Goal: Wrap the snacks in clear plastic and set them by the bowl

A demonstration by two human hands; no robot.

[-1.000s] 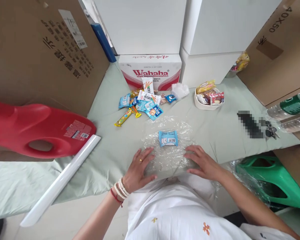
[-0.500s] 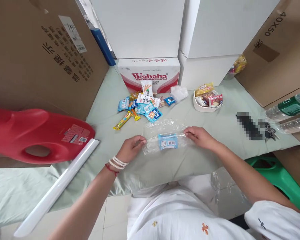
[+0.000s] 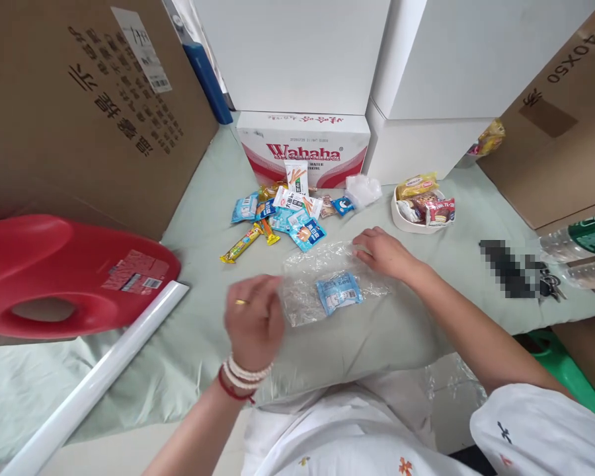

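Observation:
A clear plastic bag lies spread in front of me on the green cloth. A blue snack packet rests flat within the outline of the bag. At the far right edge of the bag, my right hand has its fingers closed on the plastic. My left hand is beside the bag's left edge, smeared by motion, and its fingertips do not show clearly. Beyond the bag lies a pile of wrapped snacks, among them a blue packet and a yellow bar.
A white bowl of wrapped snacks and crumpled white plastic lie farther back, near a Wahaha carton. On the left are a red jug and a white strip. Keys and bottles are at right.
The bag's near layer no longer stretches between my hands, and the packet sits slightly turned. My left hand has come off the bag's corner; my right hand has shifted toward the far edge.

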